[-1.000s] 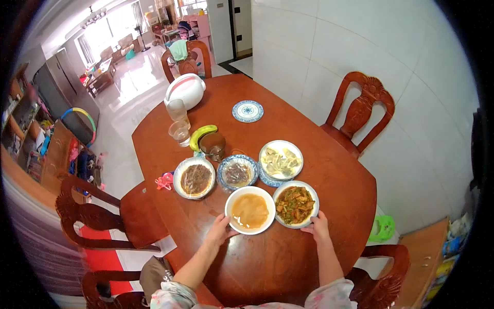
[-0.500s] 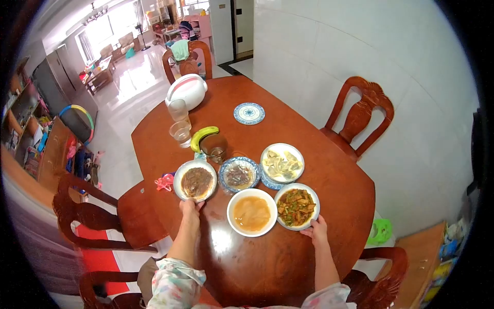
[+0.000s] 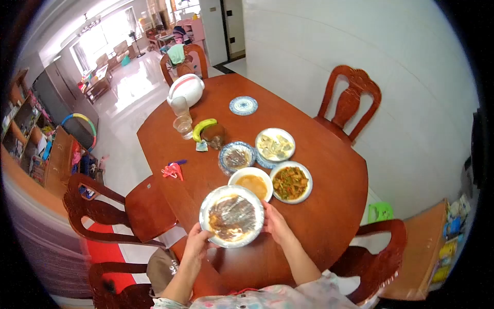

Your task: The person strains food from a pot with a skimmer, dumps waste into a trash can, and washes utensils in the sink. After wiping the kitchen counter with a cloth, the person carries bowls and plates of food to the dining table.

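Note:
Both my hands hold a white plate (image 3: 205, 213) of brown food, lifted above the near part of the table. A shiny, clear film appears to lie over the food. My left hand (image 3: 196, 242) grips the plate's lower left rim with the thumb on top. On the opposite side, my right hand (image 3: 275, 222) grips the right edge, its fingers partly hidden under it. Just beyond the plate is a white bowl of orange-brown soup (image 3: 252, 184), partly covered by it. A plate of mixed vegetables (image 3: 291, 182) sits to the right of the bowl.
Farther back are a wrapped blue-rimmed dish (image 3: 226, 161), a plate of dumplings (image 3: 275, 144), a banana (image 3: 204, 130), a brown glass bowl (image 3: 213, 135), clear glasses (image 3: 182, 126) and a white appliance (image 3: 186, 90). A red item (image 3: 173, 171) lies left. Wooden chairs (image 3: 350, 103) surround the table (image 3: 319, 221).
The plate of brown food has come off the table's left side toward me. My right hand has left the vegetable plate and now grips it too. The view has shifted.

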